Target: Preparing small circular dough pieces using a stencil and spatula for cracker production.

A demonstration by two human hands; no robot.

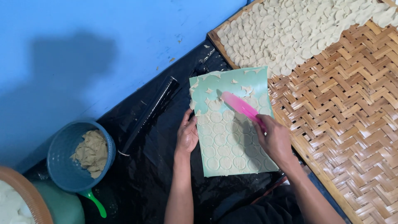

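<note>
Gripping the pink scraper [241, 107] near its lower end, the right hand [274, 139] is closing its fingers fully around the handle and angling the blade toward eleven o'clock, its tip lying on the pale green sheet [232, 120]. Pressing flat with fingers spread, the left hand [187, 135] is holding nothing and is pinning the sheet's nine o'clock edge against the black plastic cover [157, 166].

Staying in the head view, round dough discs [226, 145] are sitting in rows across the lower part of the sheet, while torn dough scraps [213, 89] are clinging near its twelve o'clock edge. At three o'clock from the sheet a woven bamboo tray [352, 108] is lying, with many finished discs [298, 29] piled toward its one o'clock end. A dark rolling pin [151, 114] is resting just beside the sheet at ten o'clock, and a blue bowl of dough [81, 155] is standing well apart at eight o'clock.

As a judgement, the blade could be gouging or tearing a soft disc if it is dipping too steeply, and the sheet could be sliding on the slick plastic if the flat palm is easing off.
</note>
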